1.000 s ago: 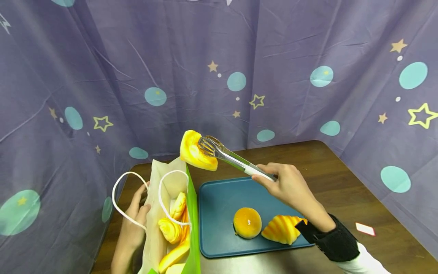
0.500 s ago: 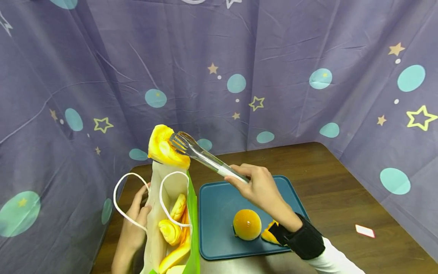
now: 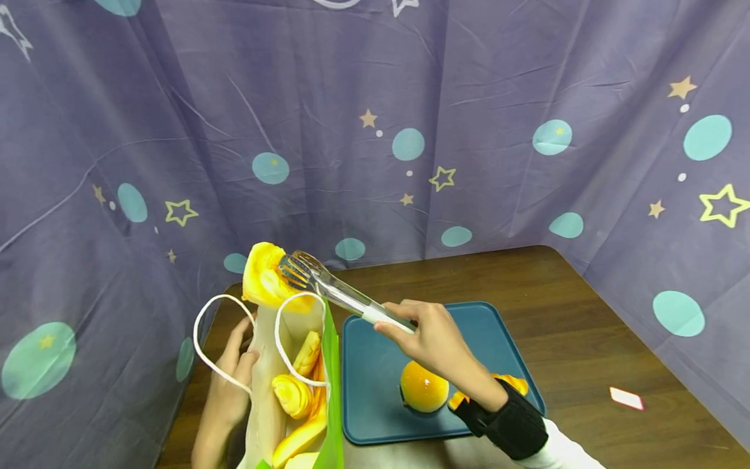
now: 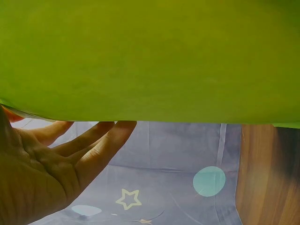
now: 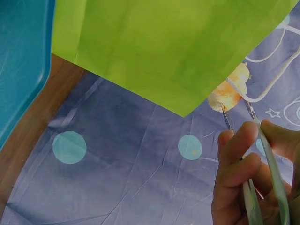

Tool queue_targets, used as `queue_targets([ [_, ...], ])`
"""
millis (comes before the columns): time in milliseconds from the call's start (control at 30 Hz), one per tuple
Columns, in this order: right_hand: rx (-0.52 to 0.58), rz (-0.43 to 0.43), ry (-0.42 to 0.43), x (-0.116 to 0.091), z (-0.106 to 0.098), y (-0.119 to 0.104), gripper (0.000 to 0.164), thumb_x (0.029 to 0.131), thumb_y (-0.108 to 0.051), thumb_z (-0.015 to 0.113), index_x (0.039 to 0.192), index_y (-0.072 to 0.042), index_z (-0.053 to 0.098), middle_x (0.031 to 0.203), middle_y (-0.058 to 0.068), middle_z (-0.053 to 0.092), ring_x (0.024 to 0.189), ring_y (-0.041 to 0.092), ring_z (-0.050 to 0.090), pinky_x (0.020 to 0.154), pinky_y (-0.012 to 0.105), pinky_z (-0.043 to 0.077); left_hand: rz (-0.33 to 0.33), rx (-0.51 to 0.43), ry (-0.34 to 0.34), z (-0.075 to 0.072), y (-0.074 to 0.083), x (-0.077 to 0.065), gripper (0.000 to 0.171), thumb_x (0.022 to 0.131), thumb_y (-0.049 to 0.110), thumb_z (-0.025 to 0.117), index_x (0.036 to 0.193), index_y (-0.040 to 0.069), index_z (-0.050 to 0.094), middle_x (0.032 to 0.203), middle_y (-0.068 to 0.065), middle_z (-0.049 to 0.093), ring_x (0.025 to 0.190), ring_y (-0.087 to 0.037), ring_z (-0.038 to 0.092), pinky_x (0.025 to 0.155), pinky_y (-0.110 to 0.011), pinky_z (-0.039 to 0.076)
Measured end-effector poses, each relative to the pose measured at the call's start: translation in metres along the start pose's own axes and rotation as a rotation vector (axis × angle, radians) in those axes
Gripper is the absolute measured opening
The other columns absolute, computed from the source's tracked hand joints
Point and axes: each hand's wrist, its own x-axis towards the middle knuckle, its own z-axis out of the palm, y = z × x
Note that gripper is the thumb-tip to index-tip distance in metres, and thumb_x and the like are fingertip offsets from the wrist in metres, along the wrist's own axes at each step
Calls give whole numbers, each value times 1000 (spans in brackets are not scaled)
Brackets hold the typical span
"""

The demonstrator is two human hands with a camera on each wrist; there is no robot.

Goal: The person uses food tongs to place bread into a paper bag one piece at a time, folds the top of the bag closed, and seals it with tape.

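A paper bag [image 3: 333, 391], green outside and white inside, stands with its mouth up and two white cord handles. My left hand [image 3: 228, 384] rests its fingers against the bag's left side; in the left wrist view the fingers [image 4: 105, 145] reach straight to the green wall. My right hand [image 3: 436, 339] grips metal tongs [image 3: 351, 299] by their pale handles. Between the tong tips is a yellow, golden-edged pastry [image 3: 260, 280], at the far end of the bag's mouth and partly behind a handle. Several breads [image 3: 293, 394] lie inside the bag.
To the right of the bag lies a blue tray [image 3: 372, 365] bearing a round bun [image 3: 423, 387] and a ridged croissant [image 3: 518, 383], partly hidden by my right wrist. A small white card [image 3: 626, 398] is on the wooden table [image 3: 562, 312]. A patterned curtain [image 3: 492, 215] hangs behind.
My right hand has carried the tongs and pastry leftward from beside the bag to its far end, then lowered them to the mouth. My left hand has stayed at the bag's side.
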Motion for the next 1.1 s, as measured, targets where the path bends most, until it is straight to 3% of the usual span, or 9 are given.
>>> queue_targets([
  [233, -12, 42, -27, -8, -4, 3, 43, 93, -31, 79, 127, -5, 75, 91, -1, 71, 43, 3, 27, 45, 22, 26, 10, -23, 11, -2, -1, 0, 57, 101, -5, 44, 157, 1, 42, 149, -26, 54, 117, 10, 48, 94, -3, 37],
  [467, -12, 70, -38, -13, -13, 6, 47, 94, -33, 78, 130, -3, 73, 122, 19, 73, 40, 3, 25, 43, 22, 28, 16, -18, 10, -2, -3, -1, 56, 101, -5, 42, 156, 1, 42, 150, -23, 53, 109, 5, 50, 89, -5, 40],
  [567, -23, 94, -51, -17, -21, 6, 48, 94, -33, 78, 131, -3, 72, 126, 21, 71, 41, 4, 26, 43, 22, 30, 28, -38, 5, -2, -2, -1, 56, 101, -7, 41, 156, 1, 42, 148, -23, 54, 111, 3, 51, 90, -6, 40],
  [667, -40, 107, -60, -22, -31, 8, 48, 94, -32, 78, 132, -3, 71, 120, 17, 73, 43, 3, 25, 43, 22, 28, 20, -36, 10, -1, -1, -1, 56, 101, -6, 42, 156, 3, 43, 148, -22, 55, 112, 4, 51, 90, -6, 39],
  [733, -53, 114, -69, -26, -39, 10, 48, 95, -32, 77, 132, -2, 71, 98, 10, 74, 45, 3, 24, 43, 22, 27, 14, -33, 11, -1, 0, 0, 56, 101, -6, 42, 156, 4, 44, 148, -21, 55, 113, 3, 51, 92, -6, 39],
  [867, -93, 120, -91, -34, -55, 19, 49, 96, -34, 75, 131, 0, 71, 66, -6, 51, 46, 2, 23, 45, 22, 28, 26, -47, 10, -2, -1, 0, 55, 101, -6, 40, 155, 3, 44, 147, -22, 55, 116, 0, 51, 93, -6, 38],
  [900, -108, 126, -101, -36, -60, 22, 49, 97, -34, 75, 130, 1, 71, 62, -7, 43, 46, 2, 23, 46, 22, 28, 28, -56, 5, -1, -1, 1, 55, 102, -6, 40, 155, 3, 44, 147, -22, 55, 116, -1, 51, 93, -6, 39],
  [1100, -221, 194, -185, -62, -87, 51, 51, 97, -36, 74, 127, 5, 71, 55, -15, 33, 45, 2, 21, 45, 21, 27, 15, -58, 1, -1, -1, 0, 55, 102, -5, 39, 156, 3, 44, 150, -20, 53, 109, -6, 54, 91, -7, 41],
])
